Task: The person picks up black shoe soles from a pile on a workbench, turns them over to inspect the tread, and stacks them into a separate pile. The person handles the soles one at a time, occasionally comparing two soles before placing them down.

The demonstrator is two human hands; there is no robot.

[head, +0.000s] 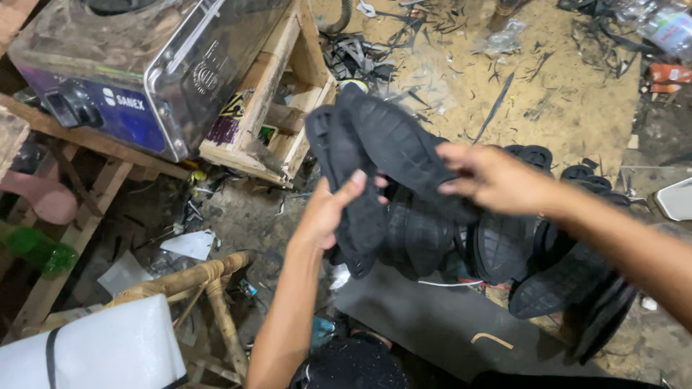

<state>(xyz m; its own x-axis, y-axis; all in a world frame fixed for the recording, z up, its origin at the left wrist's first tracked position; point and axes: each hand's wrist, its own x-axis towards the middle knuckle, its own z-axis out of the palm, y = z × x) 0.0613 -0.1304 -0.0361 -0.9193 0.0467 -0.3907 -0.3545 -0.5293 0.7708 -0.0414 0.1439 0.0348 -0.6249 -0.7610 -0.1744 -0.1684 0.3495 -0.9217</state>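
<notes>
**Two black soles held up over a littered dirt floor**

The left hand [328, 209] grips one black rubber shoe sole [344, 180] from below, thumb pressed across its matte face and fingers wrapped behind its edge. The sole is long and rounded at the toe, with a fine ribbed tread. The right hand [490, 176] comes in from the right and pinches a second black sole [393, 140] between thumb and fingertips; this one lies slantwise over the first, the two touching near their upper ends. Both are held in the air, above the centre of the scene.

Below and to the right, more black soles [504, 248] lie in an overlapping heap, showing criss-cross tread, partly on a flat grey mat [432, 317]. Whether the lowest dark shapes at the right edge are soles or finished shoes is hard to tell.

The dirt floor [569, 94] is sandy and strewn with thin black rubber offcuts. At upper left a shiny metal machine [180, 50] with a blue front panel and a dark knob sits on a rough wooden frame [274, 94] of unpainted slats. A bamboo stool [209, 284] with lashed joints stands at lower left, beside a smooth white block [108, 349]. A green plastic bottle [40, 248] lies at the far left.
</notes>
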